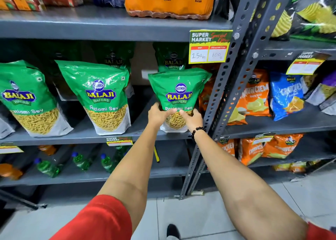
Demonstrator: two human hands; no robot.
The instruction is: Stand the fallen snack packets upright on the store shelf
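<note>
A green Balaji Ratlami Sev packet (179, 92) stands upright at the right end of the grey middle shelf (140, 133). My left hand (157, 114) grips its lower left side and my right hand (193, 119), with a black bead bracelet at the wrist, grips its lower right side. Two more green packets, one (101, 96) in the middle and one (27, 97) at the left, stand upright and lean slightly back. Further green packets (171, 57) stand behind in the shadow.
A perforated grey upright post (229, 86) rises just right of the held packet. Orange and blue Crunchem packets (258, 96) fill the neighbouring rack. A yellow price tag (209, 46) hangs from the upper shelf. Green bottles (81, 162) lie on the lower shelf.
</note>
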